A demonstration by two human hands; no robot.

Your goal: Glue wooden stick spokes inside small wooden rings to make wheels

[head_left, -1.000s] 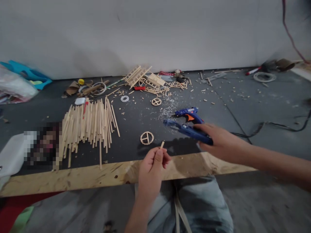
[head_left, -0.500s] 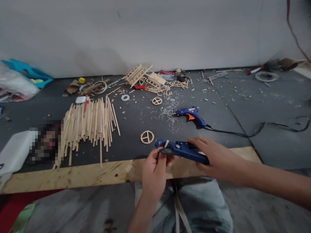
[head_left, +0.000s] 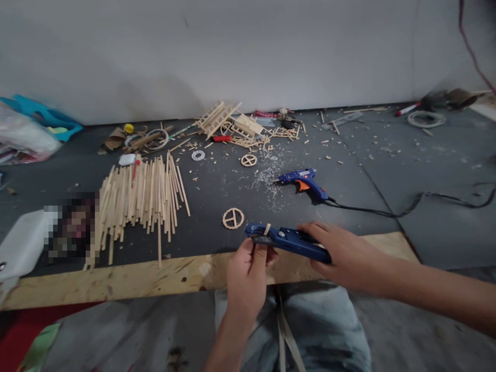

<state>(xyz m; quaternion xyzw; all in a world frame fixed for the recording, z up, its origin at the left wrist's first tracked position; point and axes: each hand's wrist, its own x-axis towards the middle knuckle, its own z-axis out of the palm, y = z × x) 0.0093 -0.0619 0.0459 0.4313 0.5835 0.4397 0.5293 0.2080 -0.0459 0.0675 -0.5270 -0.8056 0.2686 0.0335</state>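
My right hand (head_left: 335,253) is wrapped round the handles of a blue hand cutter (head_left: 302,245), held just above the table's front edge with its jaws pointing left. My left hand (head_left: 248,268) pinches a thin wooden stick (head_left: 267,228) at the jaws; its short light end shows above the cutter, and the rest is hidden by fingers and tool. Beyond the jaws lies a small wooden wheel (head_left: 233,218) with a T-shaped set of spokes. Farther back is a second wheel (head_left: 248,160) with crossed spokes.
A blue glue gun (head_left: 302,178) lies behind my right hand, its black cord (head_left: 364,210) running right. Many wooden sticks (head_left: 143,191) spread at left. A wooden cart model (head_left: 248,125) stands near the wall among scraps. A white cleaver-shaped object (head_left: 25,243) lies far left.
The cutter's handles look slightly closer together in my right hand. My left hand keeps its pinch at the jaws. The whole view has shifted a little.
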